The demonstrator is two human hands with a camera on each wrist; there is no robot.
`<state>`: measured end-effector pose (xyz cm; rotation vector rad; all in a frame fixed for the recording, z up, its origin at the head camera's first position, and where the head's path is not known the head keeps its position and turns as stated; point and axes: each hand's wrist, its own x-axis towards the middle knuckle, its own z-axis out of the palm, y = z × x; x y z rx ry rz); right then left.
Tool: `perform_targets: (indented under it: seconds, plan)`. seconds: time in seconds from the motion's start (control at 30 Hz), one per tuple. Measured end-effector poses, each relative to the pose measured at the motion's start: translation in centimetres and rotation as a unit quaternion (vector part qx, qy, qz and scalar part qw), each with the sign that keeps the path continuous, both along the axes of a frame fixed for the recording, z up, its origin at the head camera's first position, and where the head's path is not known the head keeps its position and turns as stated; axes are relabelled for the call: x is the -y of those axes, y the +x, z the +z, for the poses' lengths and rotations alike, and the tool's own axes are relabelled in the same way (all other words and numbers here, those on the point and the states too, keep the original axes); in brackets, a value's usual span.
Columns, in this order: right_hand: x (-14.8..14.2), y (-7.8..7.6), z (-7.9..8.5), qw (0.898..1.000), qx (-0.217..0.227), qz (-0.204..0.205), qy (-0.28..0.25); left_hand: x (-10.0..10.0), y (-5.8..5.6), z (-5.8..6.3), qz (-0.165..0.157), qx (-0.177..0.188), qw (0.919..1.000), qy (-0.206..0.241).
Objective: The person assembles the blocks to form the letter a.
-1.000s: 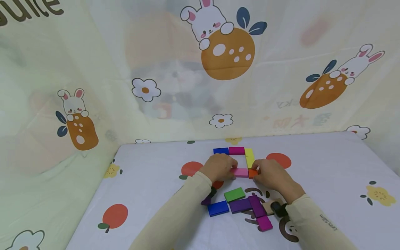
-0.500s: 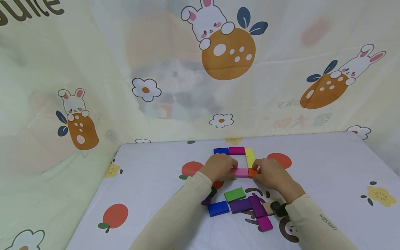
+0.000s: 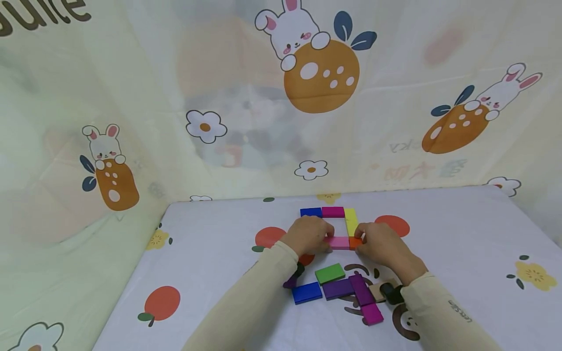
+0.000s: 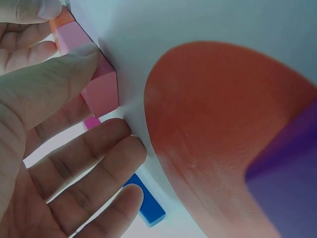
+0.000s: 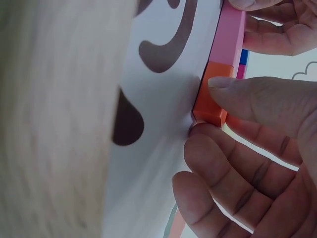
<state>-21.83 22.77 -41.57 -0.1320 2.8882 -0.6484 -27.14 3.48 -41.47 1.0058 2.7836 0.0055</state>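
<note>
A pink rectangular block (image 3: 338, 243) is pinched by the left hand (image 3: 307, 235) while a small orange block (image 3: 355, 243) is gripped between thumb and fingers of the right hand (image 3: 383, 245), the two pieces being held end to end between the hands on a bench (image 3: 210, 234) covered in white printed cloth. Just beyond the right hand, a yellow block (image 3: 351, 222) is set lengthwise, its near end apparently met by the orange piece; past both hands, a glossy magenta block (image 3: 332, 212) and a dark blue block (image 3: 311, 212) are laid in a row. The joint is judged best closed by light, even pressure from both sides, with the pieces kept flat and the yellow block left unnudged by the right fingers. Thumbs should be lifted cleanly so that neither end is dragged. On the near side of the hands, a green block (image 3: 330, 273), a bright blue block (image 3: 307, 293), a dark purple block (image 3: 337, 289) and two magenta-purple blocks (image 3: 366, 301) are scattered. A beige block (image 3: 377, 292) is partly covered by the black wrist device (image 3: 391, 293) below the right hand, where it could be knocked by a low wrist
</note>
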Motion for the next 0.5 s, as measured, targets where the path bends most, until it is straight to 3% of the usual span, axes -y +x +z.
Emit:
perform_targets:
  seconds: [0.5]
  plan:
    - [0.06, -0.05, -0.05, 1.0, -0.001, 0.001, 0.007, 0.04, -0.03, -0.16, -0.001, 0.001, 1.0, -0.001]
